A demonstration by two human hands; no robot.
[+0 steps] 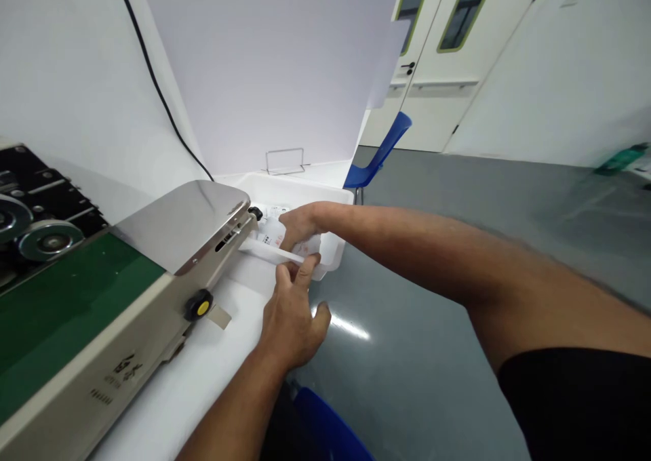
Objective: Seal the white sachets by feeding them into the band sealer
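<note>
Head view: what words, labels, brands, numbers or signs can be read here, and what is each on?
The band sealer's beige front panel: a short line of characters, too blurred to read.
The same panel, lower down: a smaller line of print, too small to read.
The printed white packets in the white tray: red print, too small to read.
No text here can be quoted.

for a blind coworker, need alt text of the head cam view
The left hand pinches a white strip while the right hand is on packets in a white bin, beside a sealing machine on a white table.
</note>
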